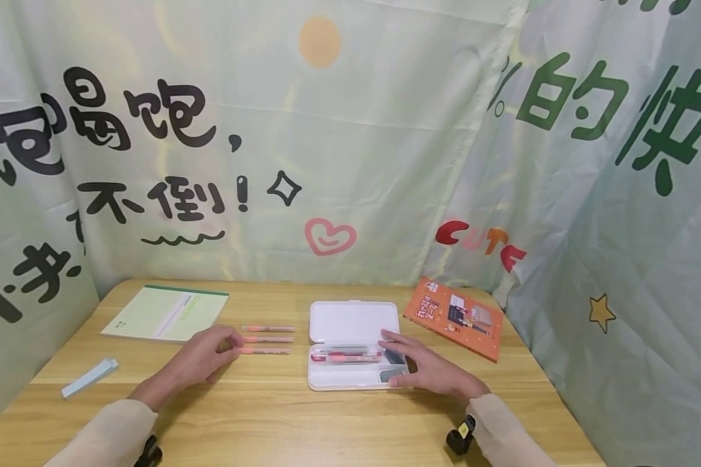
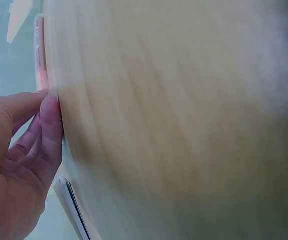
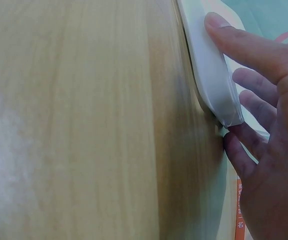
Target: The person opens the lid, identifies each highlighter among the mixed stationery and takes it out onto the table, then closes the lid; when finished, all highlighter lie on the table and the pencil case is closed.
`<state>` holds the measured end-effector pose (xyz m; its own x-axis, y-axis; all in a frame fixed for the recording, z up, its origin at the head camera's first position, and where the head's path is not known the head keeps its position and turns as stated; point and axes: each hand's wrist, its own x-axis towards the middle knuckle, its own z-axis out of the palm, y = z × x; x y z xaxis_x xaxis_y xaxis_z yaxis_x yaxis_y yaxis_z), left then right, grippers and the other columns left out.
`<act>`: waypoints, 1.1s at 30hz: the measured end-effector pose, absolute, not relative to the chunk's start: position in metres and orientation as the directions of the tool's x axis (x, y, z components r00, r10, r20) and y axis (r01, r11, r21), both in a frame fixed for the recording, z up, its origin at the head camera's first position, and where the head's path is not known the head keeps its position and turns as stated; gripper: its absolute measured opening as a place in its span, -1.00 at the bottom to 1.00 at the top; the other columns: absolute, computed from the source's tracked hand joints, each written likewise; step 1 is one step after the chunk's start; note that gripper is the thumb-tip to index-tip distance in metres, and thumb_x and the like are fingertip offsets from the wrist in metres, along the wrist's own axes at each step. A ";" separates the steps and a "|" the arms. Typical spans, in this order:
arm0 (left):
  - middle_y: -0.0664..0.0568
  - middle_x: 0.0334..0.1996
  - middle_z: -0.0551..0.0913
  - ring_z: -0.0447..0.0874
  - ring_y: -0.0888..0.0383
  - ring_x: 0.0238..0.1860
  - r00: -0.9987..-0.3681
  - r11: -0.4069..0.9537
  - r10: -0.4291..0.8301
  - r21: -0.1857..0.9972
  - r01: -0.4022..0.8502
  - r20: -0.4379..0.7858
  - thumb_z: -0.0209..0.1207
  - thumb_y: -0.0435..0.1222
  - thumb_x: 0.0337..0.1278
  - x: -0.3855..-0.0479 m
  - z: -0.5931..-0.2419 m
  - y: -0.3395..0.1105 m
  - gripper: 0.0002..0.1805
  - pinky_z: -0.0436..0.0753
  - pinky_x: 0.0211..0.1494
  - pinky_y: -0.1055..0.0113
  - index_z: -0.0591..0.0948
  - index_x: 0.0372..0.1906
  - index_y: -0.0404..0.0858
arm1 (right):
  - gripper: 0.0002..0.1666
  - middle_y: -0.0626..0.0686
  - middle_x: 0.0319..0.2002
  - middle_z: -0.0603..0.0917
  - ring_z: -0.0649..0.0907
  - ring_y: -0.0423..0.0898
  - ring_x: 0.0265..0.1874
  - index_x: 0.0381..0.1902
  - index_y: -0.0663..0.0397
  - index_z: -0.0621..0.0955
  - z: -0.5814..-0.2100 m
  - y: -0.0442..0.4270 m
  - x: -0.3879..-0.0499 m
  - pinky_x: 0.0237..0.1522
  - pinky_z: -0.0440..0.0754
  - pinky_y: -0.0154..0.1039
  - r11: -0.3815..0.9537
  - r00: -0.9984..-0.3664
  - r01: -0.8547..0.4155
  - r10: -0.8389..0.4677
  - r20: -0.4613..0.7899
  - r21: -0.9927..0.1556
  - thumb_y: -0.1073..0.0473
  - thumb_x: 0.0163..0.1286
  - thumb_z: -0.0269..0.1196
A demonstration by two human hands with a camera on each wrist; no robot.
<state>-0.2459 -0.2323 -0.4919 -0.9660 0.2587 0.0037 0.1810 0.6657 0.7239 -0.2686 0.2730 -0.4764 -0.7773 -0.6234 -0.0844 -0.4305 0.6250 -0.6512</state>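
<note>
My left hand (image 1: pixel 210 350) pinches the left end of the nearest pink pen (image 1: pixel 273 351) between thumb and fingertips. Just beyond it, two similar pens, a middle pen (image 1: pixel 271 339) and a far pen (image 1: pixel 269 329), lie parallel on the table. At centre, a white pencil case (image 1: pixel 344 383) lies with its lid (image 1: pixel 353 321) folded back. Inside are a few pens (image 1: pixel 350 358) and dark grey pieces (image 1: pixel 393 375). Around the right end of the case, my right hand (image 1: pixel 429 366) holds it, thumb (image 3: pixel 234 37) on the near rim, fingers spread along the end and hinge.
A pale green notebook (image 1: pixel 163 314) lies at the back left, with a light blue strip-shaped object (image 1: pixel 90 378) in front of it. An orange book (image 1: pixel 455 318) is at the back right. Printed cloth (image 1: pixel 350 162) hangs around the wooden table (image 1: pixel 304 428).
</note>
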 end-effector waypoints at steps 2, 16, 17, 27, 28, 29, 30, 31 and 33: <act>0.01 -0.33 0.61 0.48 0.17 -0.74 -0.967 0.671 0.255 0.719 0.180 0.005 0.27 -0.37 0.52 -0.246 -0.492 -0.232 -0.82 0.48 -0.68 0.38 0.68 0.10 -0.24 | -0.04 0.08 0.78 0.12 0.05 0.39 0.74 0.69 -0.09 0.36 -0.477 0.273 -0.268 0.55 0.07 0.65 0.628 -0.778 -0.429 -0.622 -0.087 -0.649 -0.16 0.48 0.46; -0.17 0.05 0.68 0.49 0.15 -0.73 -0.977 0.657 0.214 0.736 0.163 0.026 0.36 -0.30 0.47 -0.245 -0.489 -0.229 -0.77 0.55 -0.68 0.31 0.67 0.11 -0.20 | -0.04 0.04 0.79 0.11 0.04 0.35 0.75 0.70 -0.13 0.36 -0.478 0.274 -0.268 0.56 0.06 0.64 0.631 -0.785 -0.412 -0.612 -0.096 -0.658 -0.18 0.47 0.46; -0.17 0.08 0.69 0.48 0.15 -0.73 -0.978 0.660 0.207 0.732 0.167 0.037 0.37 -0.28 0.46 -0.245 -0.488 -0.227 -0.75 0.55 -0.68 0.31 0.68 0.12 -0.20 | -0.04 0.03 0.79 0.11 0.04 0.35 0.75 0.70 -0.13 0.36 -0.478 0.274 -0.268 0.56 0.05 0.64 0.630 -0.785 -0.411 -0.612 -0.095 -0.658 -0.18 0.47 0.46; -0.16 0.18 0.74 0.51 0.21 -0.67 -0.943 0.629 0.318 0.722 0.290 0.102 0.38 -0.22 0.49 -0.245 -0.469 -0.169 -0.83 0.53 -0.68 0.32 0.72 0.04 -0.14 | -0.04 0.05 0.78 0.12 0.06 0.36 0.74 0.69 -0.13 0.37 -0.477 0.273 -0.268 0.56 0.06 0.64 0.640 -0.789 -0.412 -0.607 -0.097 -0.648 -0.19 0.47 0.46; -0.19 0.24 0.73 0.50 0.20 -0.66 -0.939 0.610 0.334 0.739 0.286 0.087 0.36 -0.24 0.51 -0.244 -0.468 -0.163 -0.84 0.54 -0.68 0.32 0.72 0.05 -0.16 | -0.04 0.05 0.78 0.12 0.06 0.37 0.74 0.69 -0.13 0.37 -0.477 0.273 -0.268 0.56 0.06 0.64 0.638 -0.788 -0.414 -0.608 -0.095 -0.649 -0.19 0.47 0.46; -0.22 0.29 0.70 0.49 0.20 -0.66 -0.933 0.592 0.353 0.754 0.284 0.074 0.34 -0.25 0.53 -0.244 -0.467 -0.156 -0.84 0.54 -0.68 0.32 0.72 0.06 -0.18 | -0.04 0.06 0.78 0.12 0.06 0.38 0.74 0.69 -0.12 0.37 -0.477 0.273 -0.268 0.56 0.07 0.64 0.637 -0.787 -0.417 -0.610 -0.094 -0.649 -0.19 0.47 0.46; -0.24 0.30 0.69 0.47 0.20 -0.68 -0.925 0.573 0.375 0.770 0.282 0.060 0.32 -0.27 0.54 -0.243 -0.467 -0.150 -0.84 0.54 -0.69 0.32 0.71 0.07 -0.20 | -0.04 0.07 0.78 0.12 0.06 0.39 0.73 0.70 -0.12 0.36 -0.477 0.274 -0.267 0.55 0.07 0.65 0.636 -0.785 -0.420 -0.613 -0.092 -0.647 -0.19 0.48 0.46; -0.24 0.29 0.70 0.45 0.21 -0.69 -0.914 0.555 0.401 0.781 0.288 0.053 0.31 -0.29 0.55 -0.243 -0.466 -0.144 -0.83 0.54 -0.69 0.33 0.70 0.09 -0.22 | -0.04 0.07 0.78 0.12 0.06 0.39 0.73 0.70 -0.11 0.36 -0.477 0.274 -0.267 0.55 0.07 0.65 0.633 -0.784 -0.421 -0.615 -0.091 -0.650 -0.19 0.48 0.46; -0.23 0.24 0.72 0.42 0.25 -0.68 -0.889 0.535 0.454 0.777 0.332 0.068 0.30 -0.32 0.55 -0.244 -0.465 -0.133 -0.83 0.56 -0.63 0.35 0.70 0.08 -0.26 | -0.04 0.07 0.78 0.12 0.05 0.38 0.74 0.70 -0.11 0.36 -0.477 0.273 -0.267 0.56 0.06 0.64 0.627 -0.783 -0.418 -0.616 -0.089 -0.657 -0.17 0.47 0.46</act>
